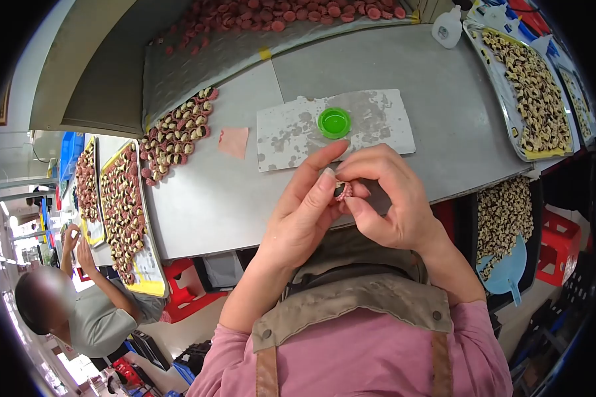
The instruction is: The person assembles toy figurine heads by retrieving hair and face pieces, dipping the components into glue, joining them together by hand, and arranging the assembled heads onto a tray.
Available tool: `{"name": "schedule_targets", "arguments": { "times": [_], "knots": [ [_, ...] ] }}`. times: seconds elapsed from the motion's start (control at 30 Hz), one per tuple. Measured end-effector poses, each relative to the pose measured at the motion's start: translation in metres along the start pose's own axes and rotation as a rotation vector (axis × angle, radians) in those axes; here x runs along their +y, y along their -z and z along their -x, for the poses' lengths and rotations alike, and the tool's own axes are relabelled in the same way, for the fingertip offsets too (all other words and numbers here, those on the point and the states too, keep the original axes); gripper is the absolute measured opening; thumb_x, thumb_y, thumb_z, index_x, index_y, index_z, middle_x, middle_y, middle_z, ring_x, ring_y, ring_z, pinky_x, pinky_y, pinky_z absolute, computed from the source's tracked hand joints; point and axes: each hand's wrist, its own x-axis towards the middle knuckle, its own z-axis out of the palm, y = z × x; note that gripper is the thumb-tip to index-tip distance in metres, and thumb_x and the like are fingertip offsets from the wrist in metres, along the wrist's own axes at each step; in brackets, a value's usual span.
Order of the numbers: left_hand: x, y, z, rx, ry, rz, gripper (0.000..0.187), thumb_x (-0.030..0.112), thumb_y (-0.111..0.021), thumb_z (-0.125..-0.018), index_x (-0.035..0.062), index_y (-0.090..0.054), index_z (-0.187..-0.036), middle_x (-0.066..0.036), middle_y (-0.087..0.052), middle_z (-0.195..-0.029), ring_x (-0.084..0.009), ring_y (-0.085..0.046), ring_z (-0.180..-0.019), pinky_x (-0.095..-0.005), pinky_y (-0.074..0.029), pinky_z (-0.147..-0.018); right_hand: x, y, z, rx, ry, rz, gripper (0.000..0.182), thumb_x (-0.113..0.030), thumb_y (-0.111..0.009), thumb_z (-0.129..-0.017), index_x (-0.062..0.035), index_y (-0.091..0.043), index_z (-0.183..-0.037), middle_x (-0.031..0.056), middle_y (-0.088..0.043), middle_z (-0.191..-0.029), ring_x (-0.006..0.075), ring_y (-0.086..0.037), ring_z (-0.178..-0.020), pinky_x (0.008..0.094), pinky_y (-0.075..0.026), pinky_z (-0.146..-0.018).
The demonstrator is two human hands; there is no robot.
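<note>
Between my two hands is a small pink ridged piece (343, 192) with a dark and cream inside, held just past the table's near edge. My left hand (301, 215) pinches it from the left, thumb on top. My right hand (390, 198) closes on its other side with thumb and fingertips. Beyond them, a round green dish (334, 123) sits on a white board (278, 135) covered in grey wet-looking stains. Left of the board lies a pink square of cloth or paper (233, 142). The fingers partly hide the piece.
Finished-looking pink pieces (179, 132) cluster on the left, beside a full tray (153, 264). Plain pink pieces (278, 16) are heaped at the back. A tray (519, 149) of cream-and-dark bits, a white bottle (447, 30) and a blue scoop (509, 264) are right. A co-worker (106, 304) sits left.
</note>
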Motion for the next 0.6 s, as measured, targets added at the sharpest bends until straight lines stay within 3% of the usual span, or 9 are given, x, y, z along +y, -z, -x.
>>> {"name": "schedule_targets", "arguments": {
  "times": [0.27,0.37,0.47,0.53,0.57,0.6],
  "knots": [
    [-0.004,-0.004,0.001,0.058,-0.002,-0.027,0.051,0.026,-0.052,-0.099,0.0043,-0.033,-0.140,-0.008,-0.057,-0.107,-0.0157,-0.058,-0.100,-0.0314,-0.047,-0.090,0.000,0.002,0.002,-0.059,-0.127,-0.141,0.027,0.004,-0.062,-0.074,-0.0035,-0.058,-0.100,0.0086,-0.057,-0.095,0.0152,-0.055,-0.074,0.0271,-0.048,-0.069],
    [-0.005,-0.002,0.000,0.029,-0.032,-0.053,0.046,0.024,-0.052,-0.099,0.0046,-0.035,-0.138,-0.008,-0.057,-0.109,-0.0160,-0.058,-0.101,-0.0324,-0.048,-0.090,0.003,0.004,-0.001,-0.070,-0.077,-0.110,0.027,0.005,-0.062,-0.074,-0.0035,-0.058,-0.099,0.0091,-0.057,-0.096,0.0149,-0.053,-0.074,0.0266,-0.047,-0.068],
    [-0.006,-0.001,-0.002,0.026,-0.070,-0.068,0.044,0.021,-0.050,-0.099,0.0046,-0.034,-0.137,-0.009,-0.058,-0.110,-0.0153,-0.058,-0.100,-0.0319,-0.048,-0.090,-0.001,0.008,-0.002,-0.111,-0.120,-0.096,0.029,0.005,-0.062,-0.074,-0.0034,-0.058,-0.101,0.0098,-0.058,-0.099,0.0175,-0.056,-0.079,0.0287,-0.048,-0.072],
    [-0.006,-0.002,0.001,0.074,-0.094,-0.221,0.042,0.019,-0.048,-0.100,0.0042,-0.035,-0.137,-0.010,-0.059,-0.110,-0.0141,-0.059,-0.097,-0.0307,-0.048,-0.089,0.003,0.009,0.001,-0.123,-0.022,0.038,0.032,0.004,-0.063,-0.072,-0.0026,-0.058,-0.103,0.0112,-0.059,-0.102,0.0225,-0.058,-0.086,0.0324,-0.048,-0.079],
    [-0.006,0.003,0.006,0.045,-0.146,-0.271,0.042,0.019,-0.046,-0.100,0.0041,-0.034,-0.137,-0.009,-0.061,-0.108,-0.0126,-0.059,-0.093,-0.0286,-0.048,-0.086,0.004,0.007,0.004,-0.102,-0.067,0.012,0.033,0.004,-0.063,-0.072,-0.0019,-0.058,-0.104,0.0118,-0.059,-0.104,0.0238,-0.058,-0.091,0.0337,-0.047,-0.083],
    [0.000,0.002,0.015,0.061,-0.150,-0.216,0.038,0.023,-0.046,-0.101,0.0026,-0.041,-0.132,-0.007,-0.062,-0.103,-0.0113,-0.059,-0.091,-0.0267,-0.048,-0.085,0.004,0.004,0.010,-0.093,-0.114,-0.024,0.034,0.004,-0.062,-0.072,-0.0012,-0.058,-0.105,0.0124,-0.058,-0.106,0.0252,-0.057,-0.096,0.0350,-0.046,-0.086]
  ]
}}
